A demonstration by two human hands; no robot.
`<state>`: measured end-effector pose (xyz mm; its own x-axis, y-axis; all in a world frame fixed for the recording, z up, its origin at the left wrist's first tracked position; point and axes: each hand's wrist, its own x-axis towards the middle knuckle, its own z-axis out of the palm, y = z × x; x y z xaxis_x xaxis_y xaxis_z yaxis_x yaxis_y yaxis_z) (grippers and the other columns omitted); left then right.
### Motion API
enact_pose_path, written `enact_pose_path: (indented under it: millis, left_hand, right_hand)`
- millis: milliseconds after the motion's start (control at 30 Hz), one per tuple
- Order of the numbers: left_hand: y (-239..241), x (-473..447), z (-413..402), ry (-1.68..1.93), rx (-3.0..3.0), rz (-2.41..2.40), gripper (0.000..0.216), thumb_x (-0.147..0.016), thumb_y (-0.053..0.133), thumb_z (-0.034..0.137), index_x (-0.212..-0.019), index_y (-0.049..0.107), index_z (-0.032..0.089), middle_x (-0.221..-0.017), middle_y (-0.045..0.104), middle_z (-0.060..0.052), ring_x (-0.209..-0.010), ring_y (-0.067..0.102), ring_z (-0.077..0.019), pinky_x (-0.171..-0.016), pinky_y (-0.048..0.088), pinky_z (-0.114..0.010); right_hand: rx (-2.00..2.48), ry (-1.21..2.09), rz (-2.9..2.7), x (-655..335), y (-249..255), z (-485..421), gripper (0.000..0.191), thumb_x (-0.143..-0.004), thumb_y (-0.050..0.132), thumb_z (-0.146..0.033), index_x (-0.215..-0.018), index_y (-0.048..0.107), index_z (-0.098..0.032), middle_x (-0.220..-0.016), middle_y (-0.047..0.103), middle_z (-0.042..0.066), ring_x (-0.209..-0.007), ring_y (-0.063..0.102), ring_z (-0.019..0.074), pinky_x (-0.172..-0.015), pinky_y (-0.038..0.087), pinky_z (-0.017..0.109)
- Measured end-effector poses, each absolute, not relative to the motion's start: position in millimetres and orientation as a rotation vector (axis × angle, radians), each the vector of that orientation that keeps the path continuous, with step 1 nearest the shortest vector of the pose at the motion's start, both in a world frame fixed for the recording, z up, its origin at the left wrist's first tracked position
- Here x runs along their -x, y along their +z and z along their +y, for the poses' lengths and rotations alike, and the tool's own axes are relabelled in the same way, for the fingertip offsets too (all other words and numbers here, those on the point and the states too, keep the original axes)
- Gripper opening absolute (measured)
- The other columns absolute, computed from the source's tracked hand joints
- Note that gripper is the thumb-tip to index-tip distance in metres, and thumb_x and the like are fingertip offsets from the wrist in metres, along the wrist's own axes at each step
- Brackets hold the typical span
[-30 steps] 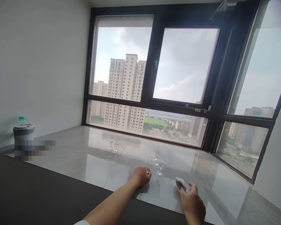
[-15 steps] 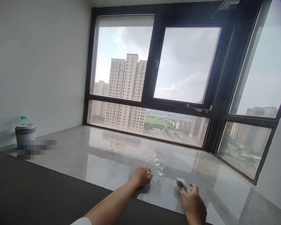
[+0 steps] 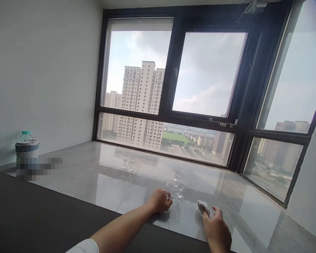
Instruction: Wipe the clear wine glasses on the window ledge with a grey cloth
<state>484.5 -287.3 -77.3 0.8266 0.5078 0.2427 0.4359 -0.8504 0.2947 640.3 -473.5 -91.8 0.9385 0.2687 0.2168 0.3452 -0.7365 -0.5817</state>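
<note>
My left hand [image 3: 160, 201] is closed around the stem of a clear wine glass [image 3: 172, 188], which stands upright with its foot at or just above the glossy sill. Close behind and to its right are two more clear stemmed glasses, a nearer glass [image 3: 181, 191] and a farther glass [image 3: 177, 173], both upright. To the right, my right hand [image 3: 218, 226] pinches a bunched white cloth [image 3: 203, 208] between thumb and fingers, low over the sill and apart from the glasses. Part of the held glass is hidden by my left fingers.
Two small stemmed glasses, a left one [image 3: 124, 163] and a right one [image 3: 131, 164], stand farther back. A lidded cup [image 3: 27, 149] and a green-capped bottle [image 3: 26, 133] sit by the left wall. Dark-framed windows [image 3: 163, 114] border the tiled sill [image 3: 76, 179], whose front edge lies near me.
My left hand has brought the held glass slightly down and toward me. My right hand with the cloth has barely moved, and the view has shifted a little.
</note>
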Motion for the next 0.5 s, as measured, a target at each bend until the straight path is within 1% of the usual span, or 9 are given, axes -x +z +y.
enact_pose_path:
  millis: [100,233,367,500]
  left_hand:
    - [-77.4,-483.5,-287.7,0.469,-2.793,0.707,0.031,-0.084,0.048,0.036,-0.093,0.075,0.024,-0.094,0.076,-0.008,-0.088,0.069,-0.0239,-0.075,0.045,-0.028]
    - [-76.3,-482.0,-289.0,0.470,-2.775,0.731,0.032,-0.083,0.049,0.037,-0.095,0.075,0.024,-0.093,0.076,-0.007,-0.089,0.069,-0.0238,-0.076,0.045,-0.028]
    - [-75.5,-481.5,-290.7,0.473,-2.785,0.752,0.031,-0.081,0.050,0.037,-0.093,0.076,0.024,-0.093,0.076,-0.008,-0.089,0.069,-0.0250,-0.075,0.046,-0.030]
    - [-76.4,-483.3,-290.4,0.464,-2.795,0.788,0.031,-0.080,0.051,0.036,-0.095,0.076,0.025,-0.095,0.076,-0.008,-0.090,0.069,-0.0259,-0.074,0.046,-0.031]
  right_hand:
    - [2.438,-0.142,-0.428,-639.4,-90.4,-473.9,0.056,-0.092,0.030,-0.058,-0.130,0.045,-0.020,-0.120,0.065,0.014,-0.098,0.065,0.0331,-0.072,0.047,0.039]
    - [2.418,-0.145,-0.423,-637.2,-89.4,-474.8,0.059,-0.090,0.029,-0.062,-0.129,0.046,-0.021,-0.120,0.065,0.014,-0.098,0.065,0.0337,-0.073,0.048,0.040]
    - [2.342,-0.162,-0.424,-639.9,-92.4,-476.9,0.056,-0.087,0.035,-0.061,-0.126,0.048,-0.023,-0.117,0.066,0.013,-0.096,0.066,0.0324,-0.073,0.049,0.040]
    - [2.197,-0.142,-0.365,-640.5,-91.5,-479.0,0.051,-0.083,0.042,-0.061,-0.118,0.055,-0.026,-0.115,0.067,0.013,-0.094,0.068,0.0331,-0.072,0.052,0.041]
